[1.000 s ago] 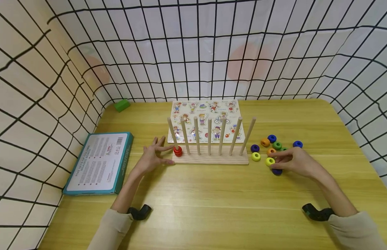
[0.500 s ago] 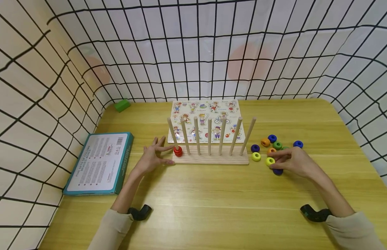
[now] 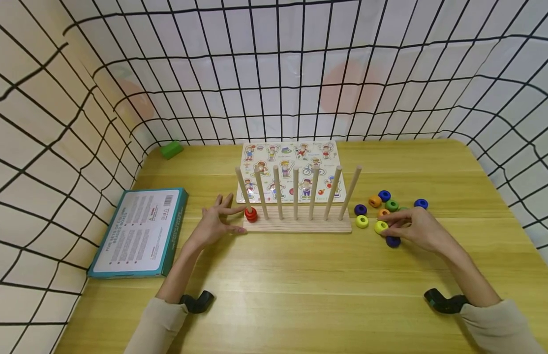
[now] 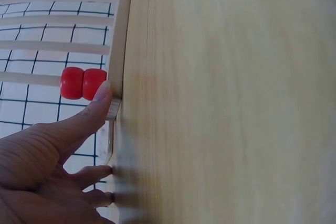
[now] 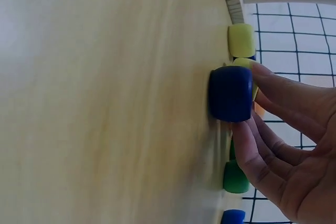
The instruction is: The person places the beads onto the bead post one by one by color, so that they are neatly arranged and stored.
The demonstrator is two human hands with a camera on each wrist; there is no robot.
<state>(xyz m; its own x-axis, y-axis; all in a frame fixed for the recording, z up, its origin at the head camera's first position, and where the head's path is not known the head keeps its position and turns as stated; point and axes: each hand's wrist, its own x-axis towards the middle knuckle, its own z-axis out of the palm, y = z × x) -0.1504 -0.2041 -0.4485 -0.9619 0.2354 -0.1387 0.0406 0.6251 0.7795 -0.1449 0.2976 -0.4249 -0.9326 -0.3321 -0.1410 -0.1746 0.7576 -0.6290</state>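
Note:
A wooden peg rack (image 3: 297,225) stands mid-table, with upright pegs along its base. Two red beads (image 4: 83,83) are stacked on its leftmost peg. At that end, my left hand (image 3: 213,226) has its fingers spread, thumb touching the base's front corner beside the red beads. To the rack's right, my right hand (image 3: 417,228) pinches a yellow bead (image 3: 381,227) between thumb and finger, low among the loose beads. A dark blue bead (image 5: 230,94) lies close to those fingertips and partly covers the yellow one in the right wrist view.
Another yellow bead (image 3: 362,221) and a dark blue bead (image 3: 360,210) lie by the rack's right end. Orange (image 3: 375,200), green (image 3: 391,205) and blue beads (image 3: 421,203) sit around my right hand. Behind the rack is a picture board (image 3: 287,169); a box (image 3: 138,231) and green block (image 3: 171,149) are left.
Almost nothing differs. The right wrist has shifted slightly left, while its fingers stay at the yellow bead. The left hand keeps its place at the rack.

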